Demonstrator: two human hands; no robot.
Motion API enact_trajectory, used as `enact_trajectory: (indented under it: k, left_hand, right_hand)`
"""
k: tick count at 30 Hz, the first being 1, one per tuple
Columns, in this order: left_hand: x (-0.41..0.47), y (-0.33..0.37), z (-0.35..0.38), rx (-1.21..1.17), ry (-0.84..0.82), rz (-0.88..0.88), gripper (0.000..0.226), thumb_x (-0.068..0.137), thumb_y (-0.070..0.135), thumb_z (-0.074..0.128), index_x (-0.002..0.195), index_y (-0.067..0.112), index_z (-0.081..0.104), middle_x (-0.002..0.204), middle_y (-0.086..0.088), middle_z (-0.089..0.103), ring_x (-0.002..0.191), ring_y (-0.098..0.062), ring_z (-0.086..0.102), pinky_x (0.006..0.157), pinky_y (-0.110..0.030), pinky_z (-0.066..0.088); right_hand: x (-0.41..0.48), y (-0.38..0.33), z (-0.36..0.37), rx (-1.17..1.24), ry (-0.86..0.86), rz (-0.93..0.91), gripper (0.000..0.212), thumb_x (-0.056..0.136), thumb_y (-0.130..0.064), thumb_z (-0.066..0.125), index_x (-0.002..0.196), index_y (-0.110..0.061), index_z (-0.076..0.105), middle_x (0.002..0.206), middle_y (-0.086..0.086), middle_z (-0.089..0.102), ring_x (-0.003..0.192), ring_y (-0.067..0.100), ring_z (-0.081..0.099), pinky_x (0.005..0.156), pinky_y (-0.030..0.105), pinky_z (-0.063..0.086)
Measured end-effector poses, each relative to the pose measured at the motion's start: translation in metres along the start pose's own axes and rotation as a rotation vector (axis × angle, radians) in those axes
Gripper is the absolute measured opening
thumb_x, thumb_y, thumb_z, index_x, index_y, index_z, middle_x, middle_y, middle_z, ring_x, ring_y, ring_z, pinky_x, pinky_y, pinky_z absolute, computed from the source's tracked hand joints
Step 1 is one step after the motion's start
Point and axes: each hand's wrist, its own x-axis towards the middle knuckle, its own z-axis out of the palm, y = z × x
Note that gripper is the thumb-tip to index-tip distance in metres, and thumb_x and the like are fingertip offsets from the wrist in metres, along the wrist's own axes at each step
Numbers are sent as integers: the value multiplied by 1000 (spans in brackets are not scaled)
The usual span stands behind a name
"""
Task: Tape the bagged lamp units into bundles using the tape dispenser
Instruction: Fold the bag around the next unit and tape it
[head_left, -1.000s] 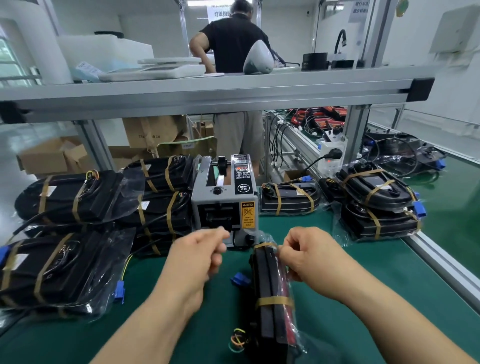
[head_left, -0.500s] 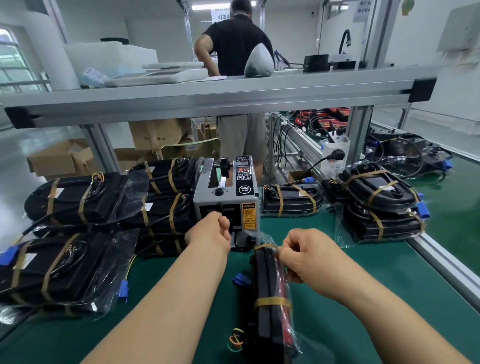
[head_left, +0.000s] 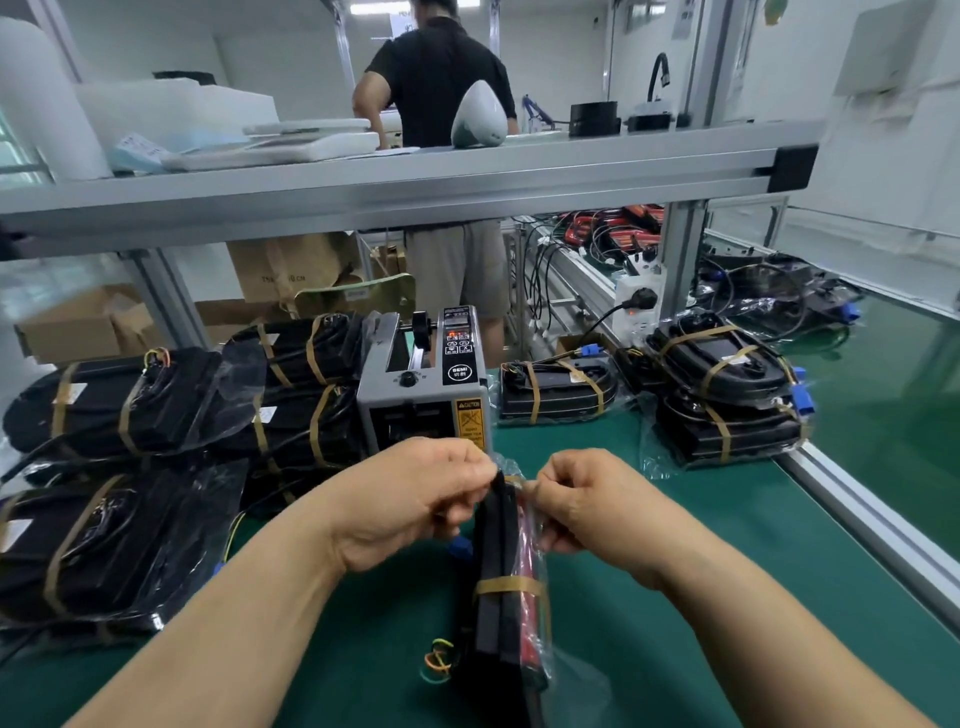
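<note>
Left hand (head_left: 410, 499) and right hand (head_left: 587, 499) pinch the bagged lamp unit (head_left: 501, 613) before the tape dispenser (head_left: 423, 384)

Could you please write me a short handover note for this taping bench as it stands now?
Left grip: pinches the far end of the bagged lamp bundle, which stands on edge on the green mat.
Right grip: pinches the bag at the same end.
Tape dispenser: just beyond the grips, taped bundles stacked either side.
Done: one tape band wraps the bundle's near part.
To do: probably secure the far-end tape, of which only a sliver shows, then set the bundle aside.
</note>
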Motion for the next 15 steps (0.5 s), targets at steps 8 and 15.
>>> enact_trajectory:
  k: [8, 15]
  left_hand:
    - [13, 14, 4, 338, -4, -27, 19, 96, 11, 59, 77, 16, 58, 61, 2, 44, 54, -8, 36, 54, -21, 32]
    - [19, 15, 3, 393, -9, -39, 18, 95, 13, 60, 77, 15, 58, 60, 1, 42, 52, -8, 34, 52, -23, 30]
  right_hand:
    - [-1, 0, 1, 24, 1, 0, 27, 97, -16, 61, 72, -10, 53, 59, 5, 65, 47, 5, 62, 46, 15, 46]
    - [-1, 1, 0, -4, 0, -14, 26, 99, -18, 59, 74, -10, 55, 62, 7, 65, 48, 5, 62, 47, 17, 48]
